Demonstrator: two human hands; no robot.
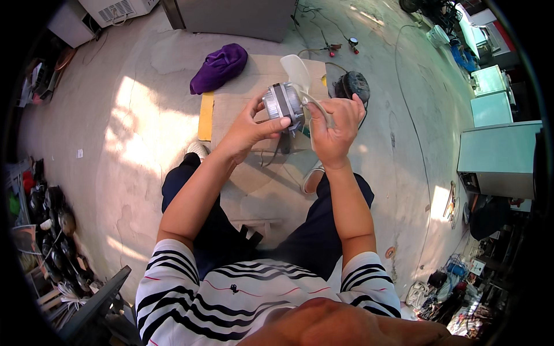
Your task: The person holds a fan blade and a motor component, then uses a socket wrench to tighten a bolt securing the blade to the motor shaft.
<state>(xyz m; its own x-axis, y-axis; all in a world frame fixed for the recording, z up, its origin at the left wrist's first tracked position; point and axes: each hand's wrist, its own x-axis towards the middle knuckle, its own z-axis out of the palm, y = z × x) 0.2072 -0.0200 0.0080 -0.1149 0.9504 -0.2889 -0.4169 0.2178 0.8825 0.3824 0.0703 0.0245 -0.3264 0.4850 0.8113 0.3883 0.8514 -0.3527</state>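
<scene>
Silver-and-black metal motor (281,105) is being gripped by left hand (248,130), white plastic fan (296,70) by right hand (336,132), above flat brown cardboard (262,70). Far corners are being crowded by crumpled purple cloth (220,69), left, and rounded black unit (354,85), right; beyond, view is being blocked by boxy grey cabinet (239,20).

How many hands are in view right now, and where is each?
2. The left hand grips the silver motor from its left side; the right hand is on the white fan at the motor's right. No other hand shows.
</scene>
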